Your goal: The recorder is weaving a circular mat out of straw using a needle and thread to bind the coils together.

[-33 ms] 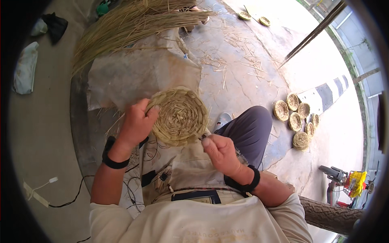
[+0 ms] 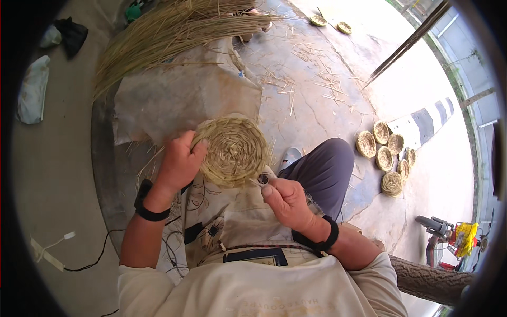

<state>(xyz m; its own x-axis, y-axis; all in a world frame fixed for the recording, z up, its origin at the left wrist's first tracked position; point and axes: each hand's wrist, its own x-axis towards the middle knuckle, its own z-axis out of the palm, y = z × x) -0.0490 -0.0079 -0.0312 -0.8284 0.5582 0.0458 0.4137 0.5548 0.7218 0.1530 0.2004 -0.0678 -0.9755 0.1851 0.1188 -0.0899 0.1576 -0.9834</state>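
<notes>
A round woven straw basket (image 2: 232,153), shallow and yellow-green, faces me in front of my lap. My left hand (image 2: 184,156) grips its left rim, thumb on the near face and fingers partly hidden behind. Close to the lower right rim, my right hand (image 2: 288,203) is closed around a small tool (image 2: 262,180) with a dark ring and a thin pale tip. The tip points at the basket's edge; I cannot tell whether it touches. Most of this tool is hidden in my fist.
A large bundle of long straw (image 2: 174,42) lies at the far left by a worn cloth (image 2: 185,95). Several small woven baskets (image 2: 384,158) sit on the floor at right, two more far off. Straw scraps litter the floor. A log (image 2: 433,280) lies at lower right.
The basket has tilted and shifted slightly down and left with my left hand. My right hand has turned a little, so the tool's ring and pale tip show more.
</notes>
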